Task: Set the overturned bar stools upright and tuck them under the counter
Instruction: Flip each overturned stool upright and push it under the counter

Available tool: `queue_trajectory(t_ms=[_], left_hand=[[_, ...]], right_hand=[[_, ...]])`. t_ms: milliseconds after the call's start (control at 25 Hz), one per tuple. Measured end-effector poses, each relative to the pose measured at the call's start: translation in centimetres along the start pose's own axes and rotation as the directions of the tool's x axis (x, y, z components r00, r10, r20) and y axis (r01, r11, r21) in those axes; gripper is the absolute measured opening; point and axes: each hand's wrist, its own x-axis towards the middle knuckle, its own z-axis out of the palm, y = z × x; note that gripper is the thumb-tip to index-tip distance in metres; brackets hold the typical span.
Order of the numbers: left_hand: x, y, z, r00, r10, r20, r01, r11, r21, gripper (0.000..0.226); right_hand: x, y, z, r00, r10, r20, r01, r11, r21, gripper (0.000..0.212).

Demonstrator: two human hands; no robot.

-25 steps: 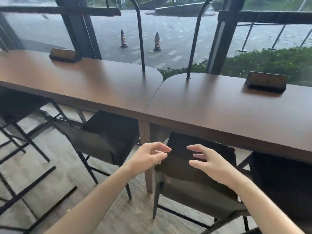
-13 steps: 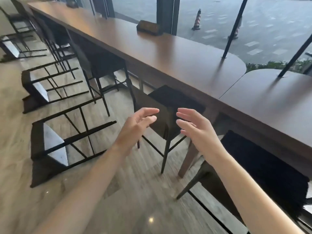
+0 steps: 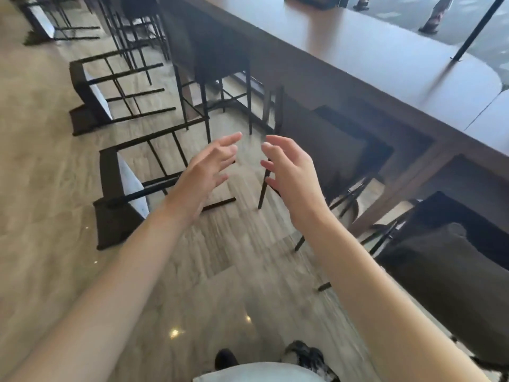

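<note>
A dark bar stool (image 3: 121, 188) lies overturned on the wood floor at the left, its black legs pointing toward the counter (image 3: 371, 64). A second overturned stool (image 3: 91, 97) lies farther back, and a third (image 3: 41, 20) at the top left. My left hand (image 3: 206, 169) and my right hand (image 3: 292, 172) hover in mid-air above the floor, fingers loosely spread, holding nothing. The left hand is above the nearest fallen stool's legs. Upright stools (image 3: 330, 150) stand tucked under the long brown counter on the right.
Another upright stool (image 3: 454, 260) stands close at the right. More upright stools (image 3: 220, 56) line the counter farther back. The counter's wooden leg (image 3: 399, 186) reaches the floor near my right arm. My shoes (image 3: 303, 357) show at the bottom.
The view has swung left and down from the counter toward the fallen stools. Both hands stay raised and empty, now nearer the closest overturned stool.
</note>
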Motion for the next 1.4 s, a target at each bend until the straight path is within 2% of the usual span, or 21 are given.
queue_trajectory(t_ms=[80,400,520,640,840,1040,1320,1400], left_hand=[[-1.1,-0.2,-4.4,1.000,-0.027,-0.016,0.026,0.999,-0.029,0.049],[-1.1,-0.8,-16.1,0.995,-0.080,-0.057,0.077,0.996,-0.050,0.043],[0.9,-1.5,-21.2,0.996,-0.073,-0.046,0.071,0.997,-0.043,0.043],[3.4,-2.0,-26.6,0.997,-0.073,-0.022,0.072,0.997,-0.012,0.054],[8.5,-1.7,-38.7,0.990,-0.126,-0.069,0.129,0.991,0.028,0.049],[12.3,-1.2,-49.0,0.984,-0.145,-0.108,0.148,0.989,0.017,0.038],[16.0,-3.5,-60.8,0.988,-0.155,-0.002,0.155,0.987,0.036,0.033],[16.6,-4.1,-65.2,0.988,-0.138,0.067,0.137,0.990,0.016,0.034]], right_hand=[[0.0,0.0,4.7,1.000,0.018,0.018,-0.018,1.000,0.006,0.035],[2.3,0.4,16.6,0.996,0.054,0.067,-0.054,0.999,-0.002,0.031],[5.1,0.9,22.0,0.996,0.060,0.070,-0.060,0.998,-0.008,0.031],[8.6,1.5,27.8,0.996,0.053,0.078,-0.054,0.999,0.008,0.029],[15.7,0.9,39.5,0.990,0.109,0.090,-0.118,0.988,0.102,0.026],[20.4,-0.1,48.2,0.983,0.131,0.127,-0.142,0.986,0.083,0.028],[23.7,0.0,59.5,0.988,0.154,0.030,-0.156,0.987,0.041,0.028],[23.4,0.1,64.2,0.988,0.153,-0.013,-0.152,0.988,0.033,0.029]])
